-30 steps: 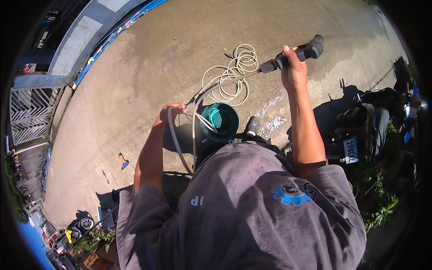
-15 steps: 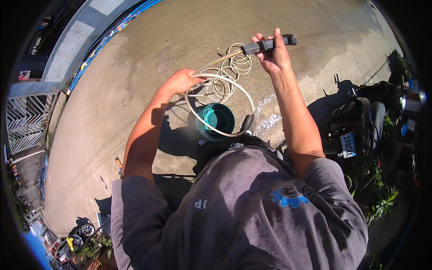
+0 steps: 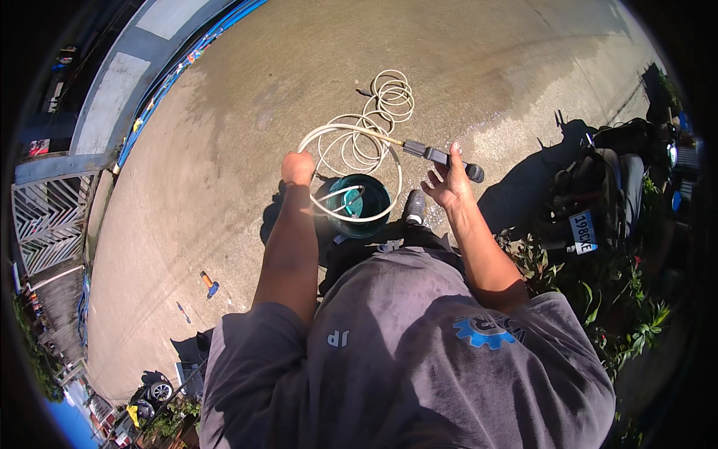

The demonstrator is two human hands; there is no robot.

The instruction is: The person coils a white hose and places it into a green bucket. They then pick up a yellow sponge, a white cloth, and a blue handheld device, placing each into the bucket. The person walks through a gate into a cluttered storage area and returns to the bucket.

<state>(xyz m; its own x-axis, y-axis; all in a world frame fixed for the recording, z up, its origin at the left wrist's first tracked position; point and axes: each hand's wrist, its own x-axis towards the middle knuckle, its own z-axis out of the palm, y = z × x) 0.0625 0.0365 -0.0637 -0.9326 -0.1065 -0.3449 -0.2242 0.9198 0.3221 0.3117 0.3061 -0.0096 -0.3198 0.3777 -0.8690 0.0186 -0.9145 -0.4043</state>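
My left hand (image 3: 298, 169) is closed in a fist around loops of a thin cream hose (image 3: 400, 179). At the other side, my right hand (image 3: 449, 187) bears a black spray gun (image 3: 426, 152) fixed to the hose's end. My thumb lies over the gun and the fingers beneath are loosely curled. One hose loop hangs in front of a dark green bucket (image 3: 380, 196), which stands just beyond my feet with something lighter green inside. More of the hose lies in coils on the concrete beyond the bucket.
A parked motorcycle (image 3: 613, 194) stands on the right with leafy plants (image 3: 636, 314) nearer me. On the left ground lie an orange-handled tool with a blue head (image 3: 209, 284) and a slim blue tool (image 3: 183, 312). A white gate (image 3: 52, 221) is at far left; the concrete (image 3: 479, 67) is partly wet.
Both hands have come lower and nearer my body, the right one bringing the spray gun down. The held hose loop has shifted left, and my right shoe now shows beside the bucket.
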